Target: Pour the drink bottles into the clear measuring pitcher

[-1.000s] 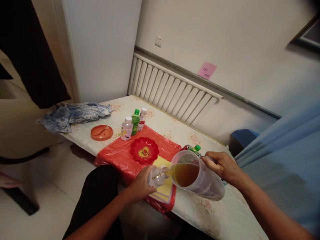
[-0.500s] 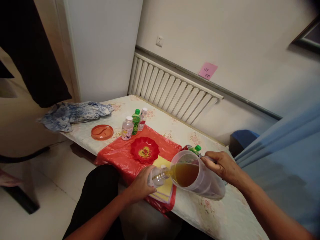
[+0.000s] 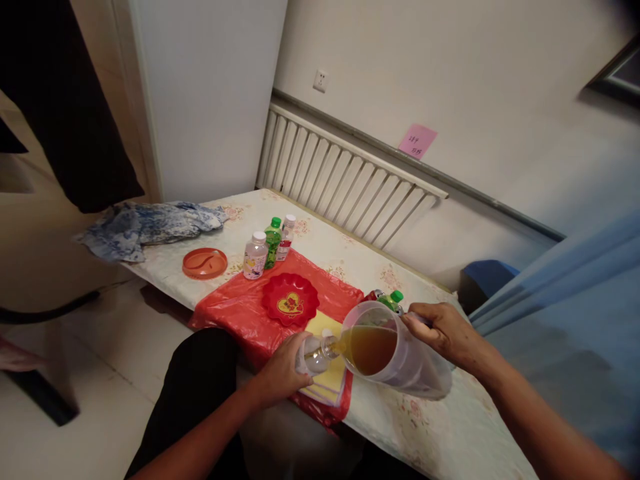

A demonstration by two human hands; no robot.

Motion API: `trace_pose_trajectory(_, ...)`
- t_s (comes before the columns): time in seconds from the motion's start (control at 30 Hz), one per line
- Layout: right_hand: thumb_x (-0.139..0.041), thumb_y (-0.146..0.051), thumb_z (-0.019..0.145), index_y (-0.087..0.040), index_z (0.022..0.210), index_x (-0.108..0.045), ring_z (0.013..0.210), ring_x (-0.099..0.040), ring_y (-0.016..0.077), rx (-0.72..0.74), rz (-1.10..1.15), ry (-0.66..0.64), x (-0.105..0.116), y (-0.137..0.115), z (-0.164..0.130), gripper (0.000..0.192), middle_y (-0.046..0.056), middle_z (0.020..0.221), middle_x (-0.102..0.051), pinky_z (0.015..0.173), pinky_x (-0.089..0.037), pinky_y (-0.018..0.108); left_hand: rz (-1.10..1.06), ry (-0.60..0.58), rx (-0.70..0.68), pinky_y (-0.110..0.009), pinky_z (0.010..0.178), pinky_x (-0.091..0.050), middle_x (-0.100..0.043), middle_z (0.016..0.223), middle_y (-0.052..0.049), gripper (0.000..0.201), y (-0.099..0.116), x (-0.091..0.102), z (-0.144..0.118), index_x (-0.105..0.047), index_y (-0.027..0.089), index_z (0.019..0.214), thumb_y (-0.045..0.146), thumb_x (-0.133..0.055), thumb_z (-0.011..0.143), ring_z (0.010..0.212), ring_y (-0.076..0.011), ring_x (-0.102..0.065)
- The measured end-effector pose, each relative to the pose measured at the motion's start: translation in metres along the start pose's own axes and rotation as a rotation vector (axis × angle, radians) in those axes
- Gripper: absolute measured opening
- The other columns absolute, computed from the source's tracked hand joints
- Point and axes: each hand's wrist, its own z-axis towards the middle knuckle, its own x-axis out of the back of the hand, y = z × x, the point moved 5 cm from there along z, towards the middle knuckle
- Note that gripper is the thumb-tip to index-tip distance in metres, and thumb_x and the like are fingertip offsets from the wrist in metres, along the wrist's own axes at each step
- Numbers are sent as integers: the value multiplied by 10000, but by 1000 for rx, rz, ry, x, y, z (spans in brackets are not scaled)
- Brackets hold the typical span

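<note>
My right hand [image 3: 440, 333] is closed round the handle of a clear plastic pitcher [image 3: 420, 370], which is tilted toward the left with amber liquid [image 3: 373, 350] inside. A stream of that liquid runs from the rim into the mouth of a clear bottle [image 3: 317, 355]. My left hand [image 3: 283, 373] wraps round this bottle, holding it at a slant with its neck toward the pitcher. Below them lies a yellow sheet or pad [image 3: 323, 387], partly hidden by the bottle and hand. Beside it, a small white cap [image 3: 327, 333] shows just above the bottle neck.
A red scalloped plate [image 3: 267, 297] rests on a red plastic bag [image 3: 225, 303]. Several bottles stand behind it, including a green-capped one [image 3: 273, 243] and a white-capped one [image 3: 255, 257]. An orange lid [image 3: 205, 264] and a blue-patterned cloth [image 3: 155, 230] lie at left. Green-capped and red containers sit behind the pitcher.
Hardly anything differs: the liquid keeps flowing from the pitcher into the bottle, and both hands hold nearly the same places. The view has shifted very slightly.
</note>
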Motion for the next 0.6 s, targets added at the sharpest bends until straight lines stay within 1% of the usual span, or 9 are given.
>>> trace_pose_trajectory(0.23,-438,-446,861,-213,564,-371,517,-292,107,7,-1,-6,-1,-2,1,383,-44,541,-291,476,-240,253,2,-5,-20,-422,1090,-382,-539,1327,-105,765,2,0,-2,-463,192,1294,113,-666,561,1238,-290,-502)
trace_pose_trajectory(0.4,-461,-441,856,-214,556,-385,509,-293,107,9,20,5,-3,-1,2,384,-45,528,-303,468,-235,253,-22,-3,11,-434,1103,-373,-538,1337,-103,768,4,2,-4,-470,203,1289,103,-678,557,1257,-298,-493)
trace_pose_trajectory(0.5,-461,-438,858,-214,555,-380,504,-293,105,-6,27,14,-5,3,2,385,-49,522,-298,471,-232,253,-42,2,26,-428,1107,-369,-539,1344,-91,783,2,2,-5,-460,220,1297,98,-684,557,1261,-288,-491)
trace_pose_trajectory(0.6,-452,-446,865,-214,561,-376,506,-298,104,-25,57,16,-8,9,2,389,-52,529,-302,481,-244,250,-65,2,33,-424,1111,-364,-531,1356,-97,796,-1,2,-5,-443,205,1318,104,-683,566,1266,-285,-489)
